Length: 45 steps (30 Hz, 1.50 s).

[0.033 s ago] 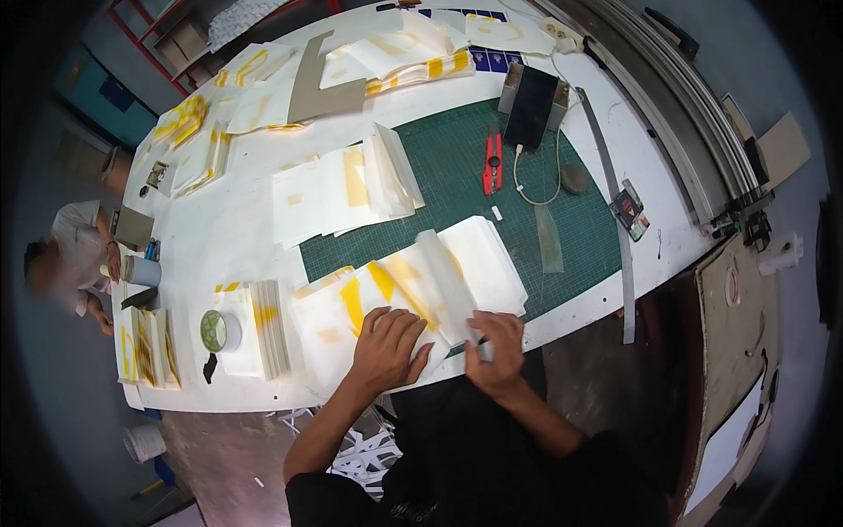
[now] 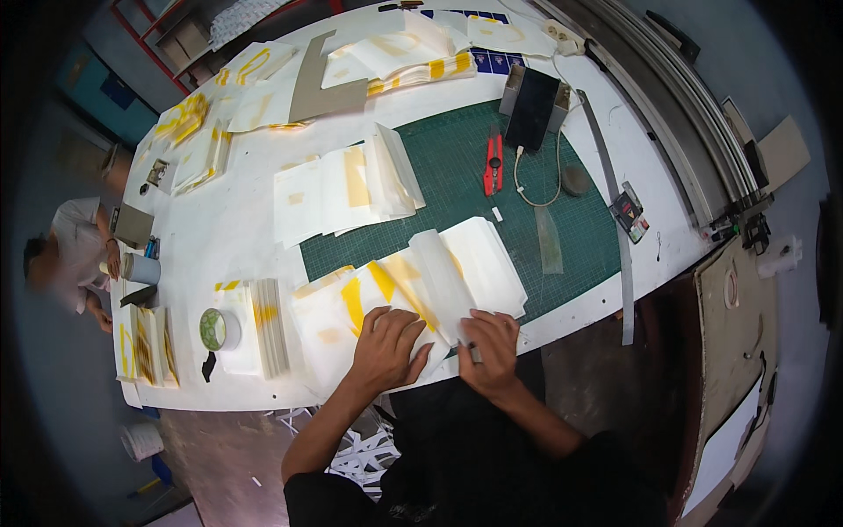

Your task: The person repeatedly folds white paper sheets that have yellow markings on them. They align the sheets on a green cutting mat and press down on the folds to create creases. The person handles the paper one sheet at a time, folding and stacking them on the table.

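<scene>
A row of overlapping white paper sheets with yellow patches (image 2: pixel 351 307) lies along the near table edge, partly over the green cutting mat (image 2: pixel 448 176). My left hand (image 2: pixel 386 349) rests on these sheets, fingers bent and thumb apart, holding nothing. Across the stack stands a folded, translucent-looking paper flap (image 2: pixel 432 268). My right hand (image 2: pixel 492 351) is at the near end of this flap, its fingers curled and closed on the paper edge. To the right of the flap a fanned pile of plain white sheets (image 2: pixel 483 255) lies partly under my fingers.
Another folded sheet stack (image 2: pixel 351 184) lies farther back. A red cutter (image 2: pixel 493 162), a dark phone (image 2: pixel 532 101) on a stand and a metal ruler (image 2: pixel 615 193) are at the right. A tape roll (image 2: pixel 219 330) sits on papers at left. A person (image 2: pixel 79 246) is beyond the left edge.
My right hand has shifted slightly left along the near edge of the paper, closer to my left hand. My left hand stays in place.
</scene>
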Each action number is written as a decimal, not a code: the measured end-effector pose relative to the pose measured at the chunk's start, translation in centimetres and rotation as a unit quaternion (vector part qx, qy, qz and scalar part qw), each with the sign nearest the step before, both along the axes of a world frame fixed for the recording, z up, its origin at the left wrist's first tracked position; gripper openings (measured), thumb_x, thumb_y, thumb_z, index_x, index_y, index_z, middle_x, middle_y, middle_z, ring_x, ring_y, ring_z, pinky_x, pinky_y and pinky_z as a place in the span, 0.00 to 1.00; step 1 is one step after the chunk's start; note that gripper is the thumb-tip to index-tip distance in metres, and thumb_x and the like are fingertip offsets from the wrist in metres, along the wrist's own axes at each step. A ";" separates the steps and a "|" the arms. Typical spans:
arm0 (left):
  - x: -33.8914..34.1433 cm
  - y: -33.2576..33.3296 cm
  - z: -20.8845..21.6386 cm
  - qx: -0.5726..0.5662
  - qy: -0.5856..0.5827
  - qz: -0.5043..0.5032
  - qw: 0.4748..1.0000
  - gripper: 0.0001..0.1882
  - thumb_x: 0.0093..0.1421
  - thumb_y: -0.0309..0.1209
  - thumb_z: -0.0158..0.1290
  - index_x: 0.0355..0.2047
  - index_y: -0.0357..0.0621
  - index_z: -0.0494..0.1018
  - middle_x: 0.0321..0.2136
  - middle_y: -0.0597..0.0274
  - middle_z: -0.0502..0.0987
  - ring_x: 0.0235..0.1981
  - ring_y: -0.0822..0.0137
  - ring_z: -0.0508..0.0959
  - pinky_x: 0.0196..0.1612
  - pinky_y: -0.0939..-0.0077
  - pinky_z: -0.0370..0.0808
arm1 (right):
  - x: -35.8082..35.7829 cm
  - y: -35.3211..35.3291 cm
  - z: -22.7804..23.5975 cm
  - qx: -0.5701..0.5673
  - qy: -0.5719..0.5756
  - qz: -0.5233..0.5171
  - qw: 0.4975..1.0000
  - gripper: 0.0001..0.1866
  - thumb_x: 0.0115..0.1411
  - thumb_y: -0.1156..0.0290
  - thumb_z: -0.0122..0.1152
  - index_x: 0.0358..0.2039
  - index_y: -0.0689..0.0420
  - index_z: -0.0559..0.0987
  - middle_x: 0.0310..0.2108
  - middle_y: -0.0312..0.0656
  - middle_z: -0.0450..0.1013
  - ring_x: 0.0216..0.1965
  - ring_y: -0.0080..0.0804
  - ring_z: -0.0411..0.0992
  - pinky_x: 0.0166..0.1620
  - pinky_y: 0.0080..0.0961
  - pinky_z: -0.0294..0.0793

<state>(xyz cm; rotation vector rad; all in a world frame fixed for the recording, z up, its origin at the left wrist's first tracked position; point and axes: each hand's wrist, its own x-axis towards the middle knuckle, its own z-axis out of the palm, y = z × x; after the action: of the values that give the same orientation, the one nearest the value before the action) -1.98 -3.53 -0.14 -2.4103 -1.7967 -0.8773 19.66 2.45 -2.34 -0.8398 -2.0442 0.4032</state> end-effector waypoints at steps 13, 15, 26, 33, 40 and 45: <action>0.8 0.2 1.8 -0.133 0.132 -0.101 0.977 0.36 0.54 0.32 0.63 0.66 0.49 0.74 0.67 0.55 0.74 0.69 0.54 0.71 0.77 0.41 0.56 | 0.6 -0.3 0.2 -0.020 -0.093 0.045 0.994 0.17 0.52 0.73 0.66 0.43 0.61 0.85 0.50 0.44 0.80 0.64 0.46 0.74 0.72 0.66 0.53; 0.7 0.3 2.0 -0.148 0.126 -0.105 0.975 0.35 0.54 0.32 0.64 0.65 0.50 0.76 0.66 0.57 0.75 0.68 0.55 0.71 0.76 0.40 0.56 | 0.8 -0.3 0.1 -0.026 -0.090 0.061 0.994 0.17 0.52 0.74 0.66 0.43 0.62 0.85 0.50 0.44 0.80 0.63 0.47 0.75 0.72 0.66 0.53; 1.1 0.5 1.8 -0.127 0.131 -0.103 0.978 0.31 0.52 0.32 0.65 0.60 0.48 0.80 0.61 0.59 0.79 0.62 0.53 0.75 0.74 0.39 0.59 | 5.2 0.8 -0.7 0.041 -0.031 -0.025 0.998 0.19 0.51 0.74 0.69 0.45 0.55 0.87 0.42 0.41 0.75 0.45 0.41 0.74 0.57 0.49 0.66; 1.1 0.3 1.5 -0.129 0.124 -0.097 0.979 0.33 0.51 0.31 0.66 0.61 0.51 0.79 0.62 0.62 0.77 0.64 0.55 0.73 0.74 0.39 0.58 | 4.7 0.4 -1.6 0.044 -0.094 -0.026 0.994 0.21 0.54 0.70 0.71 0.50 0.54 0.87 0.42 0.41 0.73 0.47 0.38 0.73 0.56 0.49 0.61; 1.3 0.5 1.9 -0.133 0.126 -0.097 0.978 0.32 0.51 0.31 0.65 0.60 0.49 0.80 0.61 0.60 0.79 0.63 0.53 0.74 0.75 0.39 0.58 | 4.8 0.3 -1.7 0.049 -0.089 -0.032 0.994 0.20 0.53 0.70 0.71 0.48 0.54 0.89 0.41 0.41 0.73 0.45 0.37 0.72 0.54 0.45 0.59; 1.3 0.5 1.7 -0.135 0.124 -0.096 0.978 0.32 0.51 0.31 0.65 0.60 0.49 0.80 0.62 0.60 0.78 0.63 0.53 0.74 0.75 0.39 0.58 | 5.1 -0.3 -2.1 0.047 -0.115 -0.014 0.992 0.21 0.56 0.67 0.71 0.52 0.53 0.86 0.44 0.42 0.72 0.48 0.39 0.72 0.55 0.51 0.61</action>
<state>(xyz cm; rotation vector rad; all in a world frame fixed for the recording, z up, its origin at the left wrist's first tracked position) -0.64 -3.00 1.58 -2.7468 -1.7079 -0.3310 24.71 2.16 -4.41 -0.8907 -2.2403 0.2002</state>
